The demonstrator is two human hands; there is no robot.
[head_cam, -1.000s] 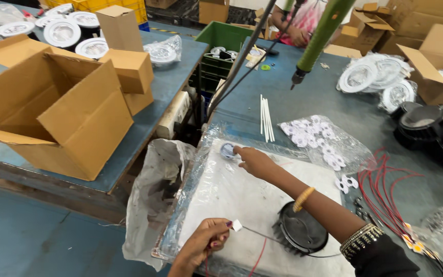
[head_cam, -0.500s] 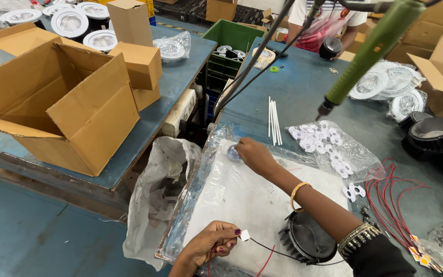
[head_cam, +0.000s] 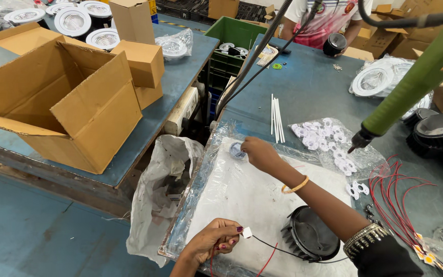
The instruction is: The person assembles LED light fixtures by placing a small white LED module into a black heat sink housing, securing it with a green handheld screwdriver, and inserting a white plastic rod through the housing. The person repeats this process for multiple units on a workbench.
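while the left hand [head_cam: 212, 242] pinches a small white connector [head_cam: 247, 232] on thin wires, the right hand [head_cam: 259, 153] reaches ahead, fingertips closed on a small round disc [head_cam: 237, 150], with the black heat sink [head_cam: 311, 240] beside its forearm.

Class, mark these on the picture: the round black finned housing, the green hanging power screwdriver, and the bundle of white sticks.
Round black finned housing [head_cam: 314, 237], head view, on its top face.
Green hanging power screwdriver [head_cam: 416, 82], head view, mid-body.
Bundle of white sticks [head_cam: 277, 118], head view, middle.
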